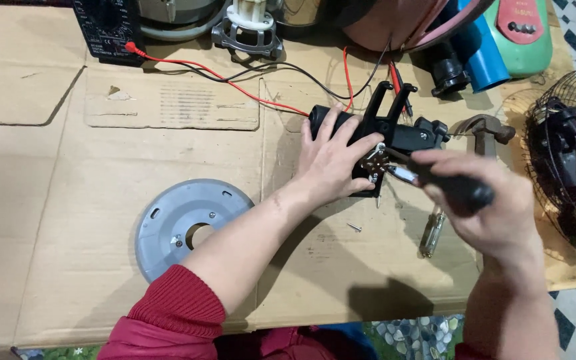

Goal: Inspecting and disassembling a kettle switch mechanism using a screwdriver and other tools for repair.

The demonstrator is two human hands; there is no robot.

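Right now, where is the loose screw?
In the head view, the loose screw lies on the cardboard, right of centre, below the left hand and left of the spare screwdriver.

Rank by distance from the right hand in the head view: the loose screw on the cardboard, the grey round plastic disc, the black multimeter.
From the right hand:
1. Loose screw, just to its left on the cardboard.
2. Grey round plastic disc, farther left.
3. Black multimeter, far upper left corner.

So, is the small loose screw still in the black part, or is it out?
Out. The screw lies alone on the cardboard, apart from the black part.
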